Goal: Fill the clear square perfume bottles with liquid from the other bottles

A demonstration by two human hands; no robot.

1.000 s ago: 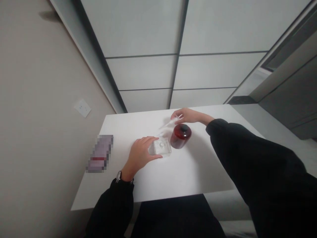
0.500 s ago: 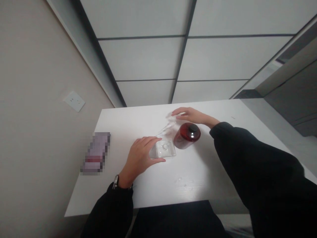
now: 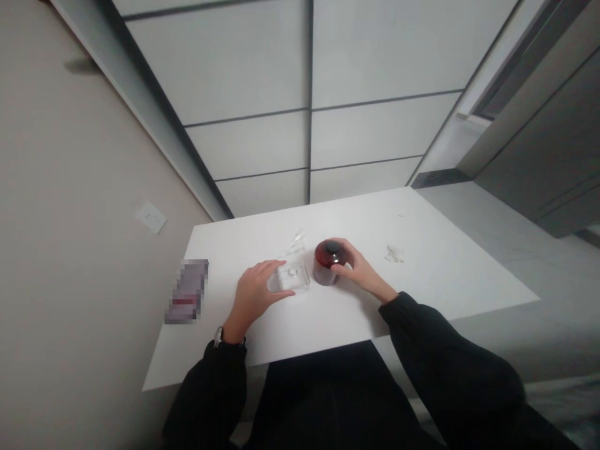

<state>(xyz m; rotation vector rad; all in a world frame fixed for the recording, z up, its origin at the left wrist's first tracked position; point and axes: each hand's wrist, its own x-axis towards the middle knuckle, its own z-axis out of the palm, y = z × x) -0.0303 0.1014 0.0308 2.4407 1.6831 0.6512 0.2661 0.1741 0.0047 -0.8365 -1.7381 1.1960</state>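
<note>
A small clear square container [image 3: 294, 276] lies on the white table. My left hand [image 3: 257, 289] is curved round its left end, fingers along the far side and thumb along the near side. Just right of it stands a dark red, see-through bottle [image 3: 324, 270] with a black cap, upright. My right hand [image 3: 355, 265] wraps round the right side of this bottle, thumb at the front and fingers behind. Some crumpled clear plastic [image 3: 296, 241] rests beyond the container.
A blurred-out purplish flat object [image 3: 187, 290] lies at the table's left side. Toward the right of the white table [image 3: 435, 281] is a small pale crumpled piece [image 3: 394, 254]. Panelled sliding doors rise behind the table, and a wall with a socket [image 3: 150, 217] is at the left.
My right hand has come down from behind the bottle and closed round its right side. My left hand keeps its place at the clear container. The camera view has shifted.
</note>
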